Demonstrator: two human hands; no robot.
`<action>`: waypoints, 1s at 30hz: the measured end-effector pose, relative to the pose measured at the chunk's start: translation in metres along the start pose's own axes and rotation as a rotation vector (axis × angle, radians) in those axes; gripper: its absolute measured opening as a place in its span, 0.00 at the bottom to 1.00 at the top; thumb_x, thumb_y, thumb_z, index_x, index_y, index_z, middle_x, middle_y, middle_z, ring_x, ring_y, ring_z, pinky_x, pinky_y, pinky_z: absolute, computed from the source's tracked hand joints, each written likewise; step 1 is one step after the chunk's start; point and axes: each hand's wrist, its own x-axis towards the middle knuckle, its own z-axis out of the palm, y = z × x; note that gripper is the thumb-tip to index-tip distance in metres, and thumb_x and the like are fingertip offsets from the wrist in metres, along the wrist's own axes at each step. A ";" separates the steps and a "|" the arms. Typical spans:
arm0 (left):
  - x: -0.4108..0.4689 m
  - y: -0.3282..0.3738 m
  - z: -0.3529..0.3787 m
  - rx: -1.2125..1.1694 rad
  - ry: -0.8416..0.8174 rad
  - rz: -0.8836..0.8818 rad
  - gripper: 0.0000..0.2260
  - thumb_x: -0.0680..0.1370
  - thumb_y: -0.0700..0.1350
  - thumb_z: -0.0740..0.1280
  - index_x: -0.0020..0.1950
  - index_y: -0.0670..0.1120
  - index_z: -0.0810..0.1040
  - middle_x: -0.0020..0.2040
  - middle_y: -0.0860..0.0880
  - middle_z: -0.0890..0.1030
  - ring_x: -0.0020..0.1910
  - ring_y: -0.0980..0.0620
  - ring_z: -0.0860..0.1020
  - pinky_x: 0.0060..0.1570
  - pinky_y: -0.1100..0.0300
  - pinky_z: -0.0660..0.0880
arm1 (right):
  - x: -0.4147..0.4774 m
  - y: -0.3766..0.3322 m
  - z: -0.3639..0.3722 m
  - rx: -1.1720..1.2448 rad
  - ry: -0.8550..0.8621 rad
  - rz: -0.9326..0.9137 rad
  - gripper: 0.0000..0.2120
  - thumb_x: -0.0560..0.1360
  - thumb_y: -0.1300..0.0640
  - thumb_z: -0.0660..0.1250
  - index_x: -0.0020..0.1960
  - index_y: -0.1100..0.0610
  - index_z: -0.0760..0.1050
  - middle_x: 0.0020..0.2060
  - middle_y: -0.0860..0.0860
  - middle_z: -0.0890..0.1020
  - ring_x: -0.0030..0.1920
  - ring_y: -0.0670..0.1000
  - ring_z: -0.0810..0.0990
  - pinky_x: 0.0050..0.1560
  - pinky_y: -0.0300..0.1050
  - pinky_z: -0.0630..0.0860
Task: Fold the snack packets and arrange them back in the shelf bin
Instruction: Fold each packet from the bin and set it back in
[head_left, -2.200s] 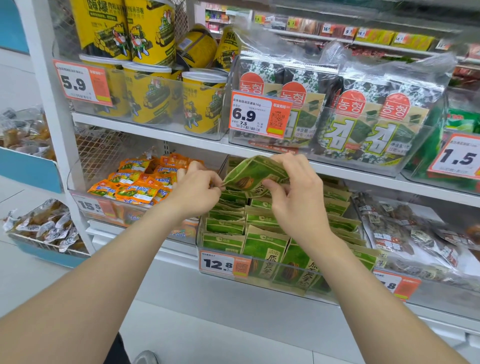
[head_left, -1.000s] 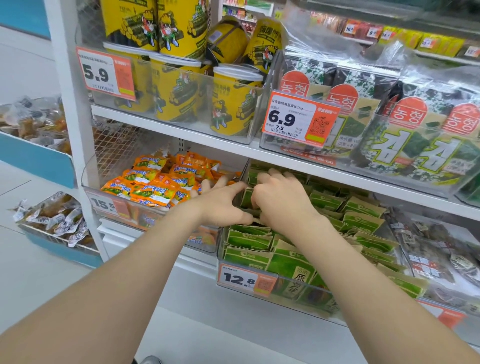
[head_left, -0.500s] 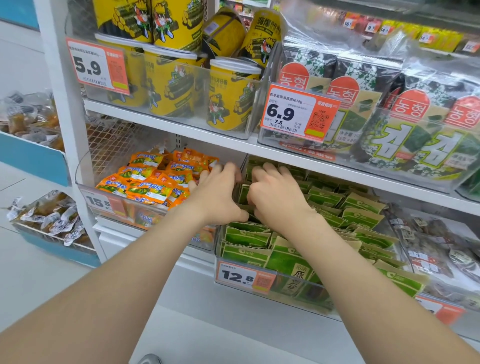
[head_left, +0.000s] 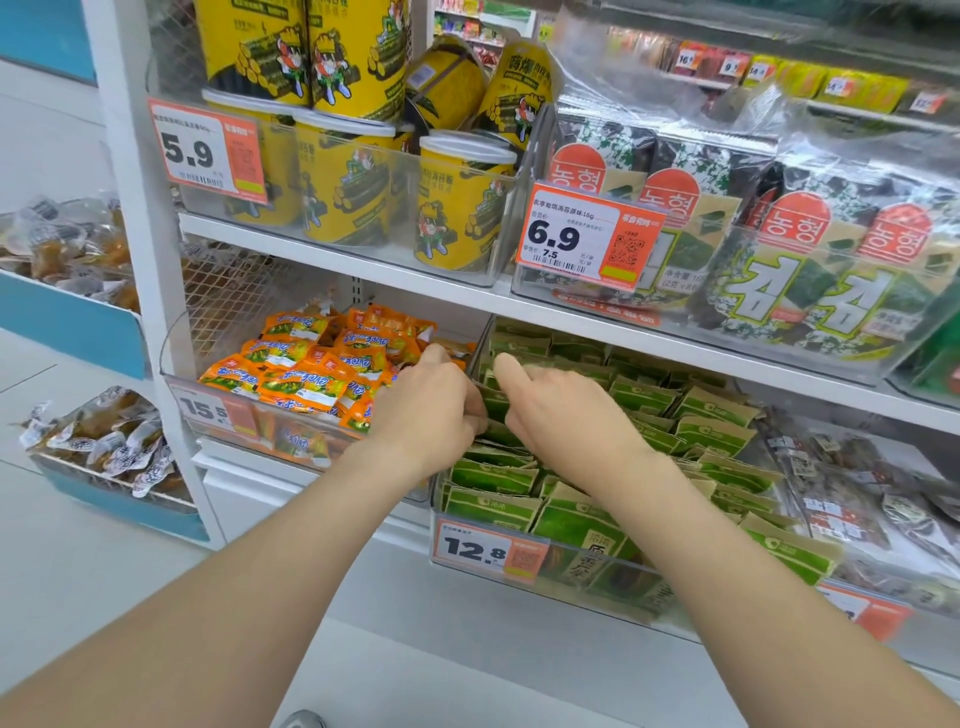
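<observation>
Pinches a snack packet (head_left: 493, 406) with the left hand (head_left: 431, 410) at the left wall of the shelf bin (head_left: 623, 565). Grips it with the right hand (head_left: 563, 418) too.

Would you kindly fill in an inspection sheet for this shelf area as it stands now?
Surface: white shelf ledge carries clear bins side by side.
Job's things: green snack packets stand in rows in the clear bin tagged 12.8; the front ones lean.
Clutter: orange packets heaped in the bin on the left; dark clear-wrapped packets to the right.
Grippers: left hand and right hand both at the bin's back left, fingers curled among packets; any grip is hidden.
Cables: nothing seen.
Surroundings: yellow tubs and seaweed packs on the shelf above.
</observation>
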 end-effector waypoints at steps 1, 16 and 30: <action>0.000 0.001 0.000 0.004 0.000 0.007 0.02 0.78 0.52 0.76 0.49 0.57 0.89 0.60 0.48 0.72 0.61 0.43 0.77 0.58 0.40 0.78 | 0.000 0.003 -0.001 0.017 -0.082 0.025 0.12 0.82 0.63 0.63 0.61 0.55 0.61 0.36 0.49 0.72 0.31 0.52 0.72 0.30 0.48 0.71; 0.010 -0.002 -0.014 0.095 -0.279 0.050 0.16 0.74 0.54 0.72 0.62 0.59 0.86 0.62 0.51 0.78 0.67 0.47 0.76 0.62 0.45 0.79 | 0.023 0.003 0.021 0.123 -0.105 0.213 0.16 0.75 0.73 0.68 0.56 0.56 0.80 0.43 0.54 0.76 0.48 0.62 0.83 0.41 0.51 0.77; 0.005 0.006 0.003 0.012 0.020 -0.091 0.06 0.83 0.51 0.72 0.59 0.56 0.86 0.67 0.44 0.66 0.58 0.36 0.76 0.59 0.37 0.77 | 0.038 0.013 0.005 0.221 -0.140 0.184 0.23 0.76 0.67 0.67 0.68 0.52 0.81 0.53 0.55 0.83 0.52 0.60 0.82 0.47 0.51 0.80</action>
